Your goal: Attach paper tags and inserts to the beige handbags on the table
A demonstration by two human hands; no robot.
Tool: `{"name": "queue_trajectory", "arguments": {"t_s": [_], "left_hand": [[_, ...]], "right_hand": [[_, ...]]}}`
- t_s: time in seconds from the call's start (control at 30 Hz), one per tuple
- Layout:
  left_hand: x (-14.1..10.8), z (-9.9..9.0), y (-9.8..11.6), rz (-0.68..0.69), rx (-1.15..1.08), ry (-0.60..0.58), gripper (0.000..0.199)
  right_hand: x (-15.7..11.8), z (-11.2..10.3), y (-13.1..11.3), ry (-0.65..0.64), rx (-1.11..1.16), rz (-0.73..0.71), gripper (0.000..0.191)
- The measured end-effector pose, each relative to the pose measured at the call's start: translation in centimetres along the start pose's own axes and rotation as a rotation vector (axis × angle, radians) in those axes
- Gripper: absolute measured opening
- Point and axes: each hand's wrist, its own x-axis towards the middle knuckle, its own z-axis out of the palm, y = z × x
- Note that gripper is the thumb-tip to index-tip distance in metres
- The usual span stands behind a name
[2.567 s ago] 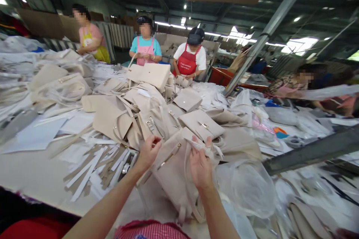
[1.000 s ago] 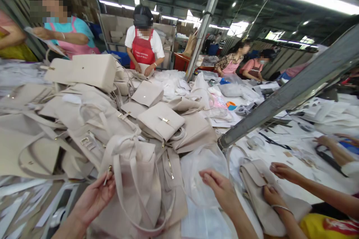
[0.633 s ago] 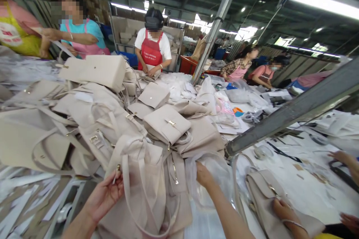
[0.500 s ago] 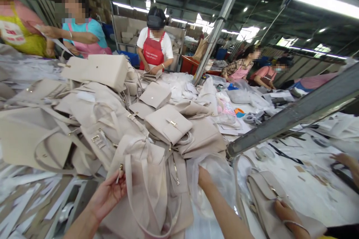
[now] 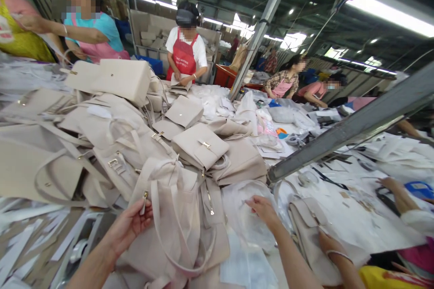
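Observation:
A beige backpack (image 5: 176,216) with long shoulder straps lies in front of me. At its upper left side, my left hand (image 5: 134,220) pinches a zipper pull (image 5: 144,203) with gold-coloured metal at its top. My right hand (image 5: 262,210) hovers at a clear plastic bag (image 5: 237,194), fingertips drawn together over the crumpled film; what they hold, if anything, is too small to make out. Another beige bag with a gold zipper (image 5: 210,203) lies between the backpack and the plastic. Below my right hand are flat translucent sheets (image 5: 247,262).
A heap of beige bags (image 5: 111,122) rises ahead and left. A slanted metal post (image 5: 325,144) crosses the table on the right. Beside my right arm, a co-worker's hand (image 5: 330,244) rests on a beige bag (image 5: 301,221). Paper strips (image 5: 23,248) fill the lower left. Several people work across the table.
My right hand has shifted a little and turned, so its fingers now show over the plastic bag. My left hand stays on the zipper pull. The view has swung slightly.

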Motion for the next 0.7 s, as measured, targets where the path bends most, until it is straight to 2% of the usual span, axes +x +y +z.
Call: {"name": "queue_trajectory", "arguments": {"t_s": [0.2, 0.43, 0.5, 0.63, 0.7], "left_hand": [[-0.3, 0.2, 0.2, -0.003, 0.016, -0.005, 0.021], [-1.0, 0.3, 0.4, 0.006, 0.007, -0.007, 0.019], [-1.1, 0.3, 0.4, 0.001, -0.004, 0.002, 0.018], [-1.1, 0.4, 0.5, 0.002, 0.001, -0.001, 0.019], [-1.0, 0.4, 0.5, 0.005, 0.005, -0.009, 0.022]], "right_hand": [[-1.6, -0.8, -0.3, 0.011, 0.082, 0.035, 0.037], [-3.0, 0.4, -2.2, -0.045, 0.106, 0.000, 0.021], [-3.4, -0.2, -2.7, -0.042, 0.147, 0.027, 0.022], [-5.3, -2.8, -3.5, -0.047, 0.269, 0.079, 0.040], [-7.3, -4.1, -3.4, -0.050, 0.336, 0.088, 0.034]]}}
